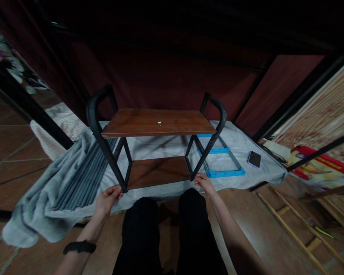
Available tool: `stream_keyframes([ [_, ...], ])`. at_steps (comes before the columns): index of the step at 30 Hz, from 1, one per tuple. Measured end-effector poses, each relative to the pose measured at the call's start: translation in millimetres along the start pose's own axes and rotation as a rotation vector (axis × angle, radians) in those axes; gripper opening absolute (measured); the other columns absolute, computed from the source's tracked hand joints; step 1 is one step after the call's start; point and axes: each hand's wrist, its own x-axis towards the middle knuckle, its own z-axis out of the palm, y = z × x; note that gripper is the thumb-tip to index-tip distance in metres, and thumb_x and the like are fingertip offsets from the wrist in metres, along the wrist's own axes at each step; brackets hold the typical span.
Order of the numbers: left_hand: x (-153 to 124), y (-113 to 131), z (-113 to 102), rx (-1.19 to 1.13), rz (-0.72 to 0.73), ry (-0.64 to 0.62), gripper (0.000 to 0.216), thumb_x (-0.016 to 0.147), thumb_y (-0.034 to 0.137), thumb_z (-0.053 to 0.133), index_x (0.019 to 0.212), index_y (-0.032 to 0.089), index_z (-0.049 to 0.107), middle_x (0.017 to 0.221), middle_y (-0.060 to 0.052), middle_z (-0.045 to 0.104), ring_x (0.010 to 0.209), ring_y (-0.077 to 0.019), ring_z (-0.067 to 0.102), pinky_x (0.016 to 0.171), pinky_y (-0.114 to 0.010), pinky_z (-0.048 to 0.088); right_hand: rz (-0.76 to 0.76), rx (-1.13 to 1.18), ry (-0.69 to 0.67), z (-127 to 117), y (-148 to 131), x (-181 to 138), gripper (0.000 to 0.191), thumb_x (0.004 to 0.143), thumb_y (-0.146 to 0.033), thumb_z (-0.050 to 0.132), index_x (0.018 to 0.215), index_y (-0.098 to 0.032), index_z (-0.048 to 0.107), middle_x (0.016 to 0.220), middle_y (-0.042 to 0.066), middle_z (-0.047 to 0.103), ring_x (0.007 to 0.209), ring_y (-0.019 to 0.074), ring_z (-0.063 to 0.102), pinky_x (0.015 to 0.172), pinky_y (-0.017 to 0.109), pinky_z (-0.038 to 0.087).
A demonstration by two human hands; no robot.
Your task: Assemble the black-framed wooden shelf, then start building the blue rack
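The two-tier rack (pixel 172 124), on the cloth-covered surface (pixel 268 176), looks stiff, fairly light, best lifted by its tubes (pixel 104 147); left hand (pixel 106 199) and right hand (pixel 204 183) seemingly pinch its lower front corners between fingers.

The left hand (pixel 108 198) pinches the near left foot of a two-tier rack (pixel 160 131), and the right hand (pixel 203 182) pinches its near right foot. The rack stands upright between and beyond the hands — black tube sides, a brown upper board (pixel 132 120) with a small white speck (pixel 159 122), and a brown lower board (pixel 160 172). Just left of the left hand, dark rods (pixel 84 175) lie side by side on a gray cloth (pixel 243 141). Beyond the right hand, to its right, lie a blue-and-gray frame (pixel 226 173) and, farther right, a phone (pixel 254 159). Behind the left hand, a dark band (pixel 79 247) circles the wrist; dark-clad knees (pixel 141 217) show between the forearms.
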Motion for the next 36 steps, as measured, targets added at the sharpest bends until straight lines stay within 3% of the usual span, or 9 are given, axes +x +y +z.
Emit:
stream_keyframes([
  [9,-2.7,7.5,0.9,0.084,0.012,-0.012,0.017,0.059,0.024,0.075,0.073,0.016,0.068,0.067,-0.002,0.069,0.060,-0.0153,0.063,0.057,-0.024,0.054,0.041,-0.049,0.028,1.3,-0.2,7.5,0.005,0.067,-0.018,0.060,0.072,-0.018,0.059,0.058,-0.003,0.058,0.048,0.0082,0.050,0.047,0.019,0.041],
  [12,-0.8,5.8,-1.1,0.099,0.019,-0.020,0.016,0.060,0.024,0.074,0.075,0.018,0.069,0.071,-0.004,0.071,0.062,-0.0171,0.065,0.058,-0.026,0.055,-0.050,-0.145,0.039,0.2,2.3,12.5,0.004,0.068,-0.018,0.056,0.072,-0.018,0.058,0.059,-0.003,0.057,0.051,0.0095,0.051,0.049,0.020,0.041],
  [19,-0.5,3.3,-3.6,0.139,0.085,-0.062,0.024,0.060,0.034,0.075,0.077,0.018,0.069,0.074,-0.004,0.072,0.065,-0.0180,0.067,0.061,-0.028,0.057,-0.324,-0.362,0.032,3.8,1.9,15.7,0.033,0.074,-0.015,0.046,0.098,-0.020,0.068,0.089,0.004,0.069,0.078,0.0174,0.064,0.072,0.029,0.051],
  [22,-0.7,4.1,-1.6,0.144,0.091,-0.064,0.027,0.059,0.038,0.076,0.074,0.018,0.067,0.071,-0.004,0.070,0.064,-0.0180,0.066,0.062,-0.028,0.056,-0.404,-0.490,0.061,7.0,-3.2,9.3,0.039,0.075,-0.010,0.045,0.103,-0.020,0.071,0.105,0.007,0.070,0.096,0.0206,0.065,0.089,0.032,0.050],
  [26,0.1,4.0,1.5,0.150,0.118,-0.043,0.034,0.056,0.042,0.077,0.078,0.018,0.066,0.072,-0.003,0.069,0.065,-0.0190,0.064,0.061,-0.029,0.054,-0.440,-0.606,0.061,9.4,-9.5,0.6,0.046,0.073,-0.005,0.047,0.109,-0.021,0.071,0.110,0.009,0.070,0.107,0.0243,0.064,0.096,0.033,0.047],
  [31,-8.0,9.3,10.4,0.256,0.233,-0.113,0.051,0.055,0.042,0.075,0.100,0.018,0.068,0.095,-0.006,0.073,0.090,-0.0239,0.066,0.081,-0.032,0.053,-0.411,-0.691,0.050,15.6,-11.3,-5.5,0.043,0.074,-0.008,0.052,0.112,-0.017,0.069,0.104,0.011,0.072,0.102,0.0281,0.066,0.091,0.035,0.048],
  [36,-13.9,16.6,22.2,0.360,0.270,-0.010,0.057,0.061,0.053,0.072,0.103,0.016,0.067,0.101,-0.010,0.072,0.092,-0.0267,0.066,0.085,-0.038,0.052,-0.350,-0.639,0.087,25.3,-12.9,-9.8,0.022,0.083,-0.031,0.057,0.096,-0.021,0.071,0.083,0.007,0.071,0.086,0.0267,0.068,0.077,0.032,0.048],
])
